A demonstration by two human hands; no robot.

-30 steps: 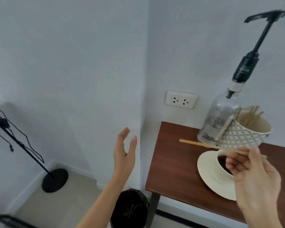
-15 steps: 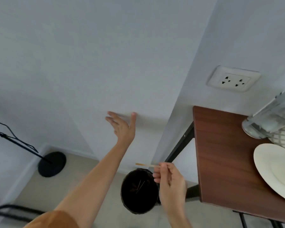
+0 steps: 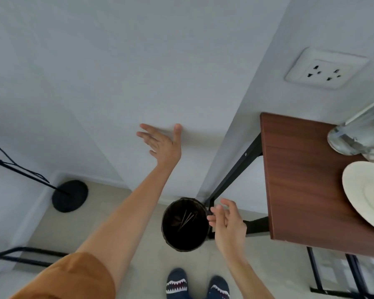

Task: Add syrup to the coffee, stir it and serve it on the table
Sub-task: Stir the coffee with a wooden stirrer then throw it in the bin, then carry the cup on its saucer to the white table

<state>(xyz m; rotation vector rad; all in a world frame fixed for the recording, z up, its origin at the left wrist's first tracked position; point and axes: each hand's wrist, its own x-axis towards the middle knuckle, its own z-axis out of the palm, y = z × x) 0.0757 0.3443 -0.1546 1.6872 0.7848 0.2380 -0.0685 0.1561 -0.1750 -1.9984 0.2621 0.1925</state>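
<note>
I see the right hand (image 3: 228, 221) hanging just beside the rim of the black waste bin (image 3: 185, 224), which stands on the floor by the table's dark leg. That spot makes sense to me: the bin is the drop point for a used stirrer, and several thin sticks (image 3: 187, 219) lie inside it. The fingers of this hand are spread and loosely curled, with nothing between them that I can make out, though the edge of the hand is a little blurred against the dark bin.

The left hand (image 3: 161, 143) is raised out towards the pale wall, palm flat, fingers and thumb wide apart. I cannot tell whether the fingertips touch the wall or only hover close to it; I judge it is there for balance while the person leans over the bin. It holds nothing.

The coffee itself I cannot see. Only part of the cream saucer (image 3: 365, 190) shows at the right edge, on the brown table (image 3: 298, 180), with the base of the clear syrup bottle (image 3: 354, 137) just behind it. I judge the stirring finished and the serving not yet done.
</note>
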